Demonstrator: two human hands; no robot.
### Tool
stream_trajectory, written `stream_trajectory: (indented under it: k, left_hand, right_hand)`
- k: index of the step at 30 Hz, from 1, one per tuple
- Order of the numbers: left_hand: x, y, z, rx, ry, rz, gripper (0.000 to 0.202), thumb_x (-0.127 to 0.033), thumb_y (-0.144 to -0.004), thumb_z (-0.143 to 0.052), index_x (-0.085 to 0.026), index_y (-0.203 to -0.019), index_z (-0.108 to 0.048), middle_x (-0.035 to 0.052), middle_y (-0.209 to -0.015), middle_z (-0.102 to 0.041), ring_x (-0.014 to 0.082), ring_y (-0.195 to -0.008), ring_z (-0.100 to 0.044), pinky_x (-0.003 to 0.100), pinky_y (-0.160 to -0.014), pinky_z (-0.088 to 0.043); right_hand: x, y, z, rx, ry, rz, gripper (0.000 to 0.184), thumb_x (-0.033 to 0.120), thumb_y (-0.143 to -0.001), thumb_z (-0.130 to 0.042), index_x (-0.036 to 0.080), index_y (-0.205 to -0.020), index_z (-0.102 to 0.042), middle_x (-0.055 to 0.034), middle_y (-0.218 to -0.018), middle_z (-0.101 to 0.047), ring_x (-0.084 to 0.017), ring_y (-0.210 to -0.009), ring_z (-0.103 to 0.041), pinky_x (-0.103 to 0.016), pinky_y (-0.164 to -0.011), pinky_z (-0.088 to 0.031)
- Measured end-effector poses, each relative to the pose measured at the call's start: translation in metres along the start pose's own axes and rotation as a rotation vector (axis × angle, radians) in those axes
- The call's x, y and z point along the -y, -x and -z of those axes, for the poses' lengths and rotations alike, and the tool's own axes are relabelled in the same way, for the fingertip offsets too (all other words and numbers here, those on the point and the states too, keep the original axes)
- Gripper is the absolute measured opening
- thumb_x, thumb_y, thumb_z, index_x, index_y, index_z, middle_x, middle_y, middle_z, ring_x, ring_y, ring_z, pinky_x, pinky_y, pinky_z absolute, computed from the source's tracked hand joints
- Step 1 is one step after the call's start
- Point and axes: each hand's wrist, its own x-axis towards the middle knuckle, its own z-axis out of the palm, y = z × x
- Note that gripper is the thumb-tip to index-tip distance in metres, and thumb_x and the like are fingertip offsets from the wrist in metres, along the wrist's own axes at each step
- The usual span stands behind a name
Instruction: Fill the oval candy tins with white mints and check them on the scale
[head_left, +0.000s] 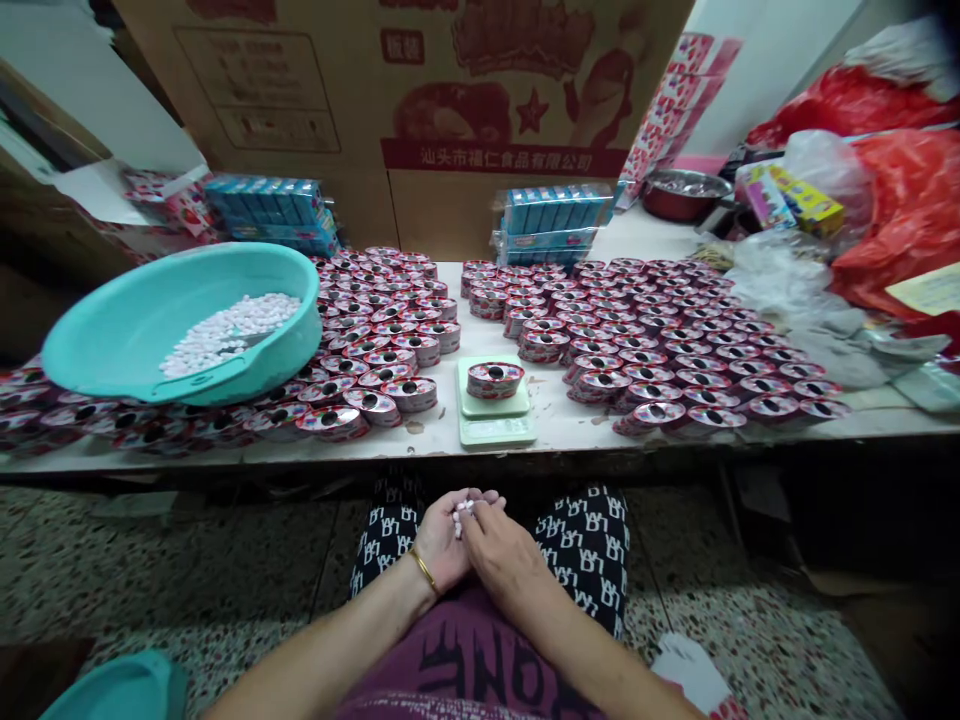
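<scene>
My left hand (441, 545) lies cupped over my lap, palm up, with several small white candies (462, 512) in it. My right hand (501, 548) rests against it, fingertips pinched at the candies. On the table in front stands a small pale green scale (496, 418) with one round tin (495, 379) on its pan. A teal basin (184, 322) with white candies (229, 330) sits at the left, propped on tins.
Many round red tins cover the table in a left group (375, 330) and a right group (667, 340). Blue packet stacks (551, 215) and a large cardboard box (420, 90) stand behind. Red bags (900, 200) and a metal bowl (686, 192) lie at right.
</scene>
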Motion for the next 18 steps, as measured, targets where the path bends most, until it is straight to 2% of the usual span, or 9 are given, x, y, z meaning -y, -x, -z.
stream_trajectory:
  k: [3, 7, 10, 15, 18]
  left_hand:
    - [0.002, 0.001, -0.005, 0.024, -0.013, 0.041, 0.014, -0.016, -0.073, -0.048, -0.011, -0.064, -0.058, 0.0098, -0.076, -0.065, 0.0211, -0.088, -0.059, 0.033, -0.083, -0.043]
    - [-0.006, 0.002, -0.018, 0.074, 0.021, 0.033, 0.016, -0.016, -0.075, -0.046, -0.01, -0.067, -0.059, 0.0089, -0.077, -0.064, 0.0203, -0.092, -0.057, 0.032, -0.086, -0.041]
    - [-0.022, 0.006, -0.036, 0.092, 0.049, -0.039, 0.017, -0.016, -0.076, -0.044, -0.01, -0.073, -0.06, 0.0084, -0.08, -0.064, 0.0186, -0.093, -0.057, 0.031, -0.087, -0.04]
    - [-0.056, 0.011, -0.08, -0.055, 0.115, -0.17, 0.017, -0.015, -0.077, -0.043, -0.012, -0.074, -0.06, 0.007, -0.078, -0.063, 0.0181, -0.088, -0.059, 0.033, -0.085, -0.042]
    - [-0.071, 0.01, -0.111, -0.143, 0.171, -0.189, 0.017, -0.016, -0.076, -0.043, -0.012, -0.072, -0.059, 0.0067, -0.074, -0.062, 0.0176, -0.082, -0.06, 0.032, -0.08, -0.043]
  right_hand:
    - [-0.002, -0.001, 0.002, 0.004, -0.01, -0.012, 0.015, 0.01, -0.076, -0.043, 0.014, -0.085, -0.054, -0.0056, -0.076, -0.052, -0.015, -0.067, -0.048, -0.026, -0.056, -0.041]
    - [-0.017, -0.016, 0.015, -0.008, -0.056, 0.061, 0.019, 0.014, -0.078, -0.043, 0.015, -0.095, -0.052, -0.0065, -0.083, -0.053, -0.015, -0.07, -0.046, -0.025, -0.056, -0.04]
    - [-0.033, -0.043, 0.032, 0.015, -0.1, 0.168, 0.021, 0.017, -0.078, -0.045, 0.016, -0.099, -0.05, -0.0061, -0.086, -0.052, -0.017, -0.075, -0.045, -0.028, -0.063, -0.041]
    - [-0.064, -0.107, 0.059, 0.08, -0.175, 0.401, 0.017, 0.017, -0.079, -0.043, 0.014, -0.094, -0.05, -0.0059, -0.083, -0.051, -0.017, -0.075, -0.046, -0.029, -0.063, -0.04]
    - [-0.084, -0.138, 0.074, 0.138, -0.247, 0.482, 0.015, 0.015, -0.079, -0.043, 0.015, -0.093, -0.049, -0.0047, -0.082, -0.052, -0.017, -0.075, -0.047, -0.027, -0.062, -0.041]
